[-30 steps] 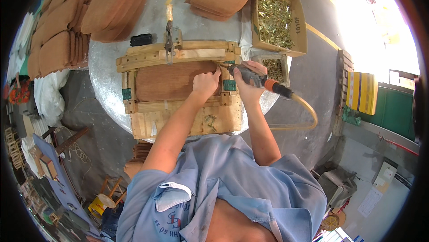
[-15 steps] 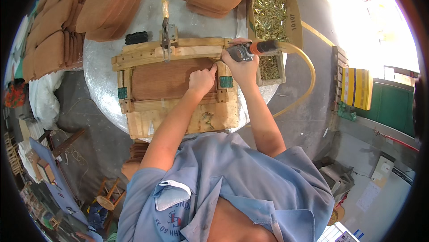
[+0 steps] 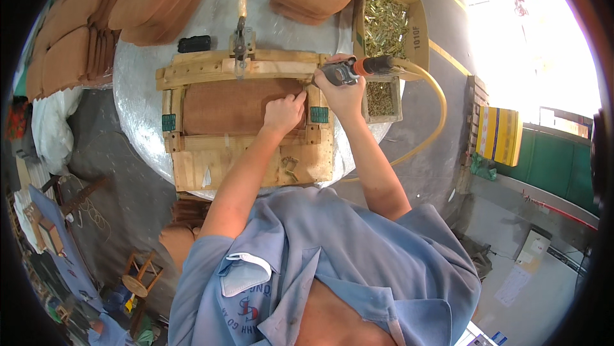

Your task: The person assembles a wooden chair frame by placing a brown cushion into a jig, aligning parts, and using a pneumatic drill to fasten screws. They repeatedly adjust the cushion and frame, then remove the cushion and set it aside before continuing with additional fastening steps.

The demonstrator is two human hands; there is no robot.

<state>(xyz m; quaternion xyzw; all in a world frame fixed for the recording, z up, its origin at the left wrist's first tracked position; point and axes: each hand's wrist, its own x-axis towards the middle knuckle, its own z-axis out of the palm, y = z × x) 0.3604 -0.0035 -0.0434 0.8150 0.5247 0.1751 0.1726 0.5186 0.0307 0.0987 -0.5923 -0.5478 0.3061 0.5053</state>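
A curved brown wooden panel (image 3: pixel 220 108) lies inside a pale wooden jig (image 3: pixel 249 162). My left hand (image 3: pixel 283 116) rests on the panel's right end, fingers curled and the index fingertip at the upper right corner. Whether a small piece is under those fingertips is hidden. Wrapped round a dark air screwdriver (image 3: pixel 343 73), my right hand (image 3: pixel 343 96) holds it at the jig's upper right corner. The tool's tip is near my left fingertips, its exact contact hidden. A toggle clamp (image 3: pixel 240 42) stands on the jig's far rail. Several small brass-coloured fittings (image 3: pixel 290 165) lie on the near board.
A cardboard box (image 3: pixel 417 32) of brass-coloured fittings and a smaller tray (image 3: pixel 398 116) of small hardware are at the right. A yellow hose (image 3: pixel 441 116) loops from the tool. Stacked brown panels (image 3: pixel 160 0) cover the far left. A black object (image 3: pixel 194 44) lies behind the jig.
The whole view has shifted slightly. My left index finger looks more bent than before. Against the jig, the screwdriver and my right hand stay almost in the same place.
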